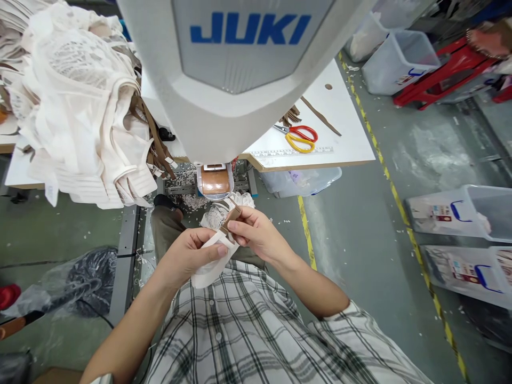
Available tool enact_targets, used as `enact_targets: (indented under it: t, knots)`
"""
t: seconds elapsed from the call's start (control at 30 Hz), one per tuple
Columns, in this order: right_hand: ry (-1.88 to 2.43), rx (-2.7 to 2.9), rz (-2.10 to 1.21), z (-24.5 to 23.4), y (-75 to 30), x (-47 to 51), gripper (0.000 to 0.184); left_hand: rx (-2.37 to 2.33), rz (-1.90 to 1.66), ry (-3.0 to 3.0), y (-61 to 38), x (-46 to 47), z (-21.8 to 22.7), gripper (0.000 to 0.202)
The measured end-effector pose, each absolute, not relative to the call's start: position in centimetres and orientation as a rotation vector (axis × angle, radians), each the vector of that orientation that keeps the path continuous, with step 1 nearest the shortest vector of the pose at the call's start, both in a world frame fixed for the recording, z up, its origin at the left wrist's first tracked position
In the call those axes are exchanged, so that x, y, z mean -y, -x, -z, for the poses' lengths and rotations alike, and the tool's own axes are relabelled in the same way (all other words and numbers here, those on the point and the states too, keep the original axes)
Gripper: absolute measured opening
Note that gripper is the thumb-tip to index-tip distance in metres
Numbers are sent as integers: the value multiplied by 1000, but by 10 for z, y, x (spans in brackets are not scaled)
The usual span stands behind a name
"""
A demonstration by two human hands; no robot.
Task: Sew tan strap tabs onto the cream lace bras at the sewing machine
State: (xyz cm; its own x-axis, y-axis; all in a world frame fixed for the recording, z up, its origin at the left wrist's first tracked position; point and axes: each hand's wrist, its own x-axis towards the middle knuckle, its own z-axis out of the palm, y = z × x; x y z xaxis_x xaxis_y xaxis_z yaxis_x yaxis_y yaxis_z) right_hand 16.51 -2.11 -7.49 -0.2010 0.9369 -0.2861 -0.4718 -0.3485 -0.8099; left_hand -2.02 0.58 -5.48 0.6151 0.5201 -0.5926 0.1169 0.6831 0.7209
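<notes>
In front of my shirt, my left hand (194, 255) pinches a white garment piece (208, 273) between thumb and fingers. White lace (242, 200) of what looks like the same piece shows beyond my fingers. My right hand (256, 232) grips a short brown strip (232, 216), whose lower end meets the white edge by my left thumb. Whether strip and fabric are joined there I cannot tell. Just past both hands is the sewing machine's small brown work plate (214, 181), under the white machine head (248, 101).
A tall pile of white lace garments (88, 106) with brown strips covers the left table. Scissors (300, 137) with red and yellow handles lie on the right table (348, 114), near more brown strips. Clear plastic bins (444, 210) and a red stool (436, 74) stand on the right.
</notes>
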Motion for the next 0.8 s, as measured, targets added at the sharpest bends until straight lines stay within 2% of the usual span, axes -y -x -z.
enact_targets:
  t: [0.8]
  knots:
    - [979,715,-1726,70,-167,22,25,-858,-223,-817,18,-9,52,36]
